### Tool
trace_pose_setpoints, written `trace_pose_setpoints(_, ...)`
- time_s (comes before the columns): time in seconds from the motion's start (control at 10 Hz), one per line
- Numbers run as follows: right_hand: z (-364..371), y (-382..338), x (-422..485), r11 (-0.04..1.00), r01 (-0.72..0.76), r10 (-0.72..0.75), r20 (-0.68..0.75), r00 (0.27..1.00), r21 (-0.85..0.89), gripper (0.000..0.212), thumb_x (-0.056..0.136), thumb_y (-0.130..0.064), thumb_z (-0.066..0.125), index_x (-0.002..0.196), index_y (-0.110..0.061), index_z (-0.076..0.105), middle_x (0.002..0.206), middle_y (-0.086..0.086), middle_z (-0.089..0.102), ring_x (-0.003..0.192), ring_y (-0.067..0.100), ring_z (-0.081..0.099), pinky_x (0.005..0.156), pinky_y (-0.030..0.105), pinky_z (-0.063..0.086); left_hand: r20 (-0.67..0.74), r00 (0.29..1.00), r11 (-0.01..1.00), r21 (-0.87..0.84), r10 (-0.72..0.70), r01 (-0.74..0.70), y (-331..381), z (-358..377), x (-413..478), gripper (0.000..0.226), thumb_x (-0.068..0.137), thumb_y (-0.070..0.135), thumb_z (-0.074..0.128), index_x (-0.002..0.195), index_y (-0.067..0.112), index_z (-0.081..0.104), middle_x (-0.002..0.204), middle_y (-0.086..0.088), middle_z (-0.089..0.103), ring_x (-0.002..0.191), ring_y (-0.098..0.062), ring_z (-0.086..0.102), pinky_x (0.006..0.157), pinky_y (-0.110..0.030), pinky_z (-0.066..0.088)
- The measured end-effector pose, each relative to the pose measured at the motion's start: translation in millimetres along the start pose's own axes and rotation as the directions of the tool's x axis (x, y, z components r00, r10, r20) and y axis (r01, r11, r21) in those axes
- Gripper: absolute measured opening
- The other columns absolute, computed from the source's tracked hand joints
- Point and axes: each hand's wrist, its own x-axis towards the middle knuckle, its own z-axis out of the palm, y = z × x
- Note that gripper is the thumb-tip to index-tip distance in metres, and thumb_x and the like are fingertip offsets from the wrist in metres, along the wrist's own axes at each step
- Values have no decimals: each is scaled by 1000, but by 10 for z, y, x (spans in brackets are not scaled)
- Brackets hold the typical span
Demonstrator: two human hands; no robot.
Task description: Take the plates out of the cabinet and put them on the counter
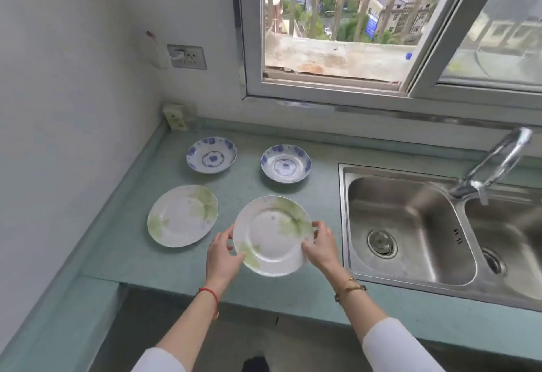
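Both hands on one white round ceramic plate with a green leaf print (272, 235). The left hand (223, 254) pinches its left rim, thumb on top and fingers (225, 238) curled at the edge. The right hand (321, 247) grips the right rim the same way. The plate sits between the two sets of fingers, slightly tilted, low over the pale green bench (293, 286) — we cannot tell whether its underside has touched down.

Just outside and beyond the left fingers, a second green-leaf plate (182, 215) lies flat on the bench. Further beyond the left fingers there is a small white dish with blue flowers (211, 155), and a matching blue-flowered dish (285, 163) lies beyond the right fingers. The two are apart from each other. The stainless steel double sink (410, 225) is near the outer side of the right fingers.

We judge the task well along — three pieces are down and the fourth is being placed. It needs only to be laid flat and let go. The cabinet is out of view, so we cannot say whether more plates are inside it.
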Motion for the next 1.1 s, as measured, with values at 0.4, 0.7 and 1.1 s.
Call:
trace_pose_setpoints(0.4, 480, -32, 787, 989, -122, 126, 55, 990, -81, 42, 79, -5, 59, 119, -8, 49, 120, 12, 52, 92, 16, 45, 80, 25, 38, 83, 994, 996, 59, -65, 60, -361, 127, 949, 72, 72, 11, 76, 138, 29, 54, 101, 15, 52, 84, -1, 60, 72, -19, 47)
trace_pose_setpoints(0.7, 511, -18, 762, 981, -166, 168, 15, 986, -101, 41, 80, -11, 63, 119, -8, 50, 118, 10, 53, 106, 24, 54, 87, 32, 45, 142, 989, 997, 74, -37, 27, -405, 151, 972, 73, 75, 10, 78, 141, 25, 51, 103, 4, 54, 85, -7, 59, 76, -22, 54)
trace_pose_setpoints(1.1, 441, -85, 734, 939, -143, 152, 3, 988, -314, 41, 88, -21, 58, 125, -10, 46, 125, 10, 50, 111, 29, 56, 86, 37, 46, 124, 992, 999, 40, -21, 17, -445, 115, 960, 67, 78, 12, 78, 140, 18, 51, 114, 1, 58, 78, -4, 54, 73, -12, 42)
